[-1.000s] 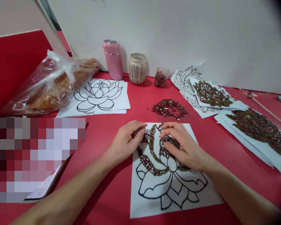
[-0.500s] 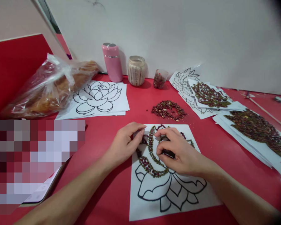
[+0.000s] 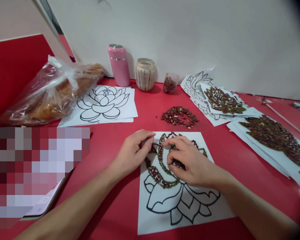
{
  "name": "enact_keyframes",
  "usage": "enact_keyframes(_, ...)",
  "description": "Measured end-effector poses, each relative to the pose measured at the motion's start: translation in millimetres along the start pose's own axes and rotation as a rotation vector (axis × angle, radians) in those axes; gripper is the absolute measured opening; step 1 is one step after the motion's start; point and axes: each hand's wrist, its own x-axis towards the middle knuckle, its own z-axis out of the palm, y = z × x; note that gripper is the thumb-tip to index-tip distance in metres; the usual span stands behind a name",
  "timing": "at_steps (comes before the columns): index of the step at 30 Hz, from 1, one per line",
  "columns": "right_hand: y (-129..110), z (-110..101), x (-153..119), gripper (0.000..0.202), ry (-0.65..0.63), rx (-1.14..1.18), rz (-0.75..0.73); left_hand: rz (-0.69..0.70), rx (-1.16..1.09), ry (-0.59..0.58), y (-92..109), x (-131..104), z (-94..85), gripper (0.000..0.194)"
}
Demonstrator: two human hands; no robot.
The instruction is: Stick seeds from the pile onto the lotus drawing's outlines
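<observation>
A sheet of white paper with a black-outlined lotus [image 3: 165, 218] lies in front of me. Rows of small red and green beans [image 3: 162, 178] follow the lines of its upper half. At the upper left edge of the sheet rests my left hand [image 3: 136, 148], fingers stretched out, thumb a little apart from them, holding nothing that I can see. Over the middle of the beaded petals is my right hand [image 3: 190, 158]. Its fingers are curled, with a thumb and finger close together at the left. Whatever lies within that hand is hidden in dark shadow.
Behind the sheet lies a loose pile of red beans [image 3: 180, 116]. A plastic cup of beans [image 3: 170, 83], a jar [image 3: 145, 75] and a pink bottle [image 3: 118, 65] line the wall. Bean-covered papers [image 3: 272, 136] are at right; lotus prints [image 3: 105, 103] and a plastic bag [image 3: 57, 96] at left.
The whole view has shifted very slightly. The index finger of my right hand has moved a touch to the left; my left hand keeps its place on the sheet.
</observation>
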Motion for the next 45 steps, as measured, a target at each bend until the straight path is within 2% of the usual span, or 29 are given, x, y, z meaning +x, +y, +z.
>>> enact_keyframes(26, -3.2, 1.2, -0.6, 0.007, 0.001, -0.002, -0.007, 0.009, 0.016, -0.014, -0.4, 0.7, 0.4, 0.017)
enact_keyframes(36, 6.9, -4.4, -1.4, 0.005, 0.024, 0.136, 0.034, -0.007, 0.013, -0.030, -0.4, 0.1, -0.3, 0.019)
enact_keyframes(40, 9.0, -4.3, -1.9, 0.007, 0.055, 0.109, 0.054, -0.011, 0.001, -0.016, 0.4, -0.1, -0.4, 0.018)
enact_keyframes(45, 2.5, -2.9, -1.0, 0.012, 0.029, 0.069, 0.049, -0.016, -0.006, -0.022, -0.3, -0.2, 0.4, 0.018)
